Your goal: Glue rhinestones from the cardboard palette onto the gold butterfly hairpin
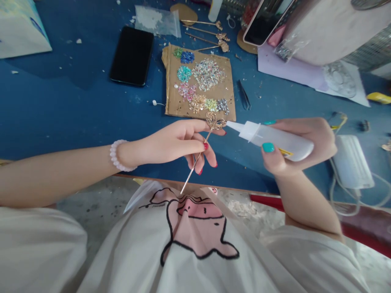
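Note:
Between the thumb and fingers of my left hand (189,142) is a gold hairpin (195,162), its openwork head up and its stem slanting down toward me. My right hand (305,142) is closed around a white squeeze bottle (277,140) with a tapered nozzle. The nozzle tip is at the right edge of the hairpin's head; whether it touches, I cannot tell. Just beyond my left hand lies a piece of cardboard (171,106) bearing small piles of coloured rhinestones (209,74).
Black tweezers (243,95) lie right of the cardboard, a black phone (132,56) to its left. Several gold hairpins (210,38) and a plastic bag (157,21) lie behind. At right are a white power adapter (354,160) with a cable and a propped phone (265,20).

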`<action>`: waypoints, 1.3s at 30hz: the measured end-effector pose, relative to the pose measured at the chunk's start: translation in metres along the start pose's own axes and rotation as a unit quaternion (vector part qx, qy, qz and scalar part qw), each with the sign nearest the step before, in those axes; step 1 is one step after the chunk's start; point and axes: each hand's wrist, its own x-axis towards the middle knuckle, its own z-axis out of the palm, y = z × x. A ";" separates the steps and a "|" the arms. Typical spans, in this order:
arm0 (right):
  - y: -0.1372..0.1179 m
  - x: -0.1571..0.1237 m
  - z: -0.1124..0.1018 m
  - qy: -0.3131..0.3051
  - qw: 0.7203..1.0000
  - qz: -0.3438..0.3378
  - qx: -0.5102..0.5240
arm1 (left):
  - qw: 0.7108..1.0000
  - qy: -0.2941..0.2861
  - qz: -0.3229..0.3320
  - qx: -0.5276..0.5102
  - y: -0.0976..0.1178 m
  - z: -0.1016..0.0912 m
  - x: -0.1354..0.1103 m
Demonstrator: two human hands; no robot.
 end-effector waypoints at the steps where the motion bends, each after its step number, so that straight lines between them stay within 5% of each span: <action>1: 0.000 0.000 0.000 -0.001 1.000 0.000 0.000 | 1.000 0.000 0.000 0.001 0.000 0.000 0.000; 39: 0.000 0.001 0.003 0.023 0.999 0.004 -0.033 | 1.000 -0.002 0.004 0.002 0.002 0.001 -0.001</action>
